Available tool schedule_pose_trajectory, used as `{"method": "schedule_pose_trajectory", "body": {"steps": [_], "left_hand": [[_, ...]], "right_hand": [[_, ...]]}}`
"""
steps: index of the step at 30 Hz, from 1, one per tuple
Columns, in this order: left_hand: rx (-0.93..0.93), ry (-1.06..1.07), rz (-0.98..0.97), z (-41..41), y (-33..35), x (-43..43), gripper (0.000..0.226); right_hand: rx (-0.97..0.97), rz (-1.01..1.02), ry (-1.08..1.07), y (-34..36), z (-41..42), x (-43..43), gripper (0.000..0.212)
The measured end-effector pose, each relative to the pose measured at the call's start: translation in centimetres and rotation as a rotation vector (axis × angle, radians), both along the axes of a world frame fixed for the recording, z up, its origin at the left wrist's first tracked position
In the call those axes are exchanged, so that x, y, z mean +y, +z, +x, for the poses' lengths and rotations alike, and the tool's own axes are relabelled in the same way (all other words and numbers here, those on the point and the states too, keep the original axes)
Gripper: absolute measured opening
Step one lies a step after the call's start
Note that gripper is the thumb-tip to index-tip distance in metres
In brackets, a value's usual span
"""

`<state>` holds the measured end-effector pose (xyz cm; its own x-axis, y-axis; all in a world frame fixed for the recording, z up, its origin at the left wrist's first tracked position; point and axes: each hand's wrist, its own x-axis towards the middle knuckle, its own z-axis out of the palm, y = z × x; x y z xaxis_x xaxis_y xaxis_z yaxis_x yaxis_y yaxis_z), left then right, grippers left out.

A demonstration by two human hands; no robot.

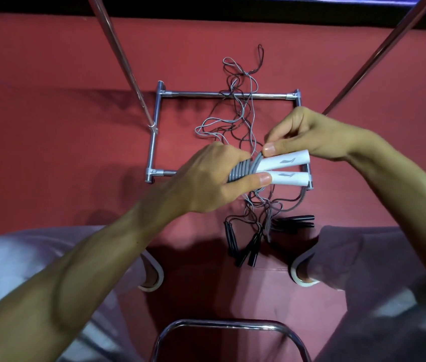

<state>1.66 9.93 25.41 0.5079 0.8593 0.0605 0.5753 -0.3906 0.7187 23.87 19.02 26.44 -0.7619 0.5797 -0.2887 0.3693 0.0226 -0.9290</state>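
Note:
Two white skipping-rope handles [289, 169] lie side by side in the air above the red floor, with their grey cord [242, 171] wound in coils round their left ends. My left hand [211, 178] grips the coiled end, thumb pressed on the lower handle. My right hand [308, 134] pinches the grey cord just above the upper handle. Loose grey and dark cords [240, 113] trail in a tangle on the floor behind and below. Several black handles [248, 244] lie on the floor beneath my hands.
A rectangular chrome tube frame [228, 94] lies on the red floor [49, 139], with two slanted chrome poles [120, 56] rising from it. My knees in pale trousers flank the view, and a chrome chair edge [222, 325] curves at the bottom.

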Motion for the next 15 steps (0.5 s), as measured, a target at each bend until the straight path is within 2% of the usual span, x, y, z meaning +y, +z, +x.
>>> {"method": "schedule_pose_trajectory", "body": {"steps": [3, 5, 6, 9, 12, 15], "left_hand": [[-0.034, 0.074, 0.110, -0.2, 0.1, -0.1, 0.053], [-0.009, 0.182, 0.210, -0.1, -0.1, -0.3, 0.058], [0.009, 0.244, 0.257, 0.0, -0.2, -0.3, 0.060], [0.041, 0.379, 0.322, 0.0, -0.7, -0.5, 0.058], [0.096, 0.380, 0.332, -0.3, -0.8, -0.5, 0.063], [0.135, 0.325, 0.406, -0.3, -0.7, -0.7, 0.063]], "right_hand": [[0.115, -0.153, 0.025, 0.0, -0.9, -0.8, 0.032], [0.159, -0.265, -0.105, -0.5, -1.8, -1.4, 0.052], [0.165, -0.311, -0.172, -0.8, -2.4, -1.8, 0.054], [0.263, -0.519, -0.275, -2.9, -4.2, -3.0, 0.038], [0.357, -0.792, -0.348, -5.3, -4.7, -4.0, 0.035], [0.452, -0.962, -0.316, -6.3, -4.9, -5.7, 0.037]]}}
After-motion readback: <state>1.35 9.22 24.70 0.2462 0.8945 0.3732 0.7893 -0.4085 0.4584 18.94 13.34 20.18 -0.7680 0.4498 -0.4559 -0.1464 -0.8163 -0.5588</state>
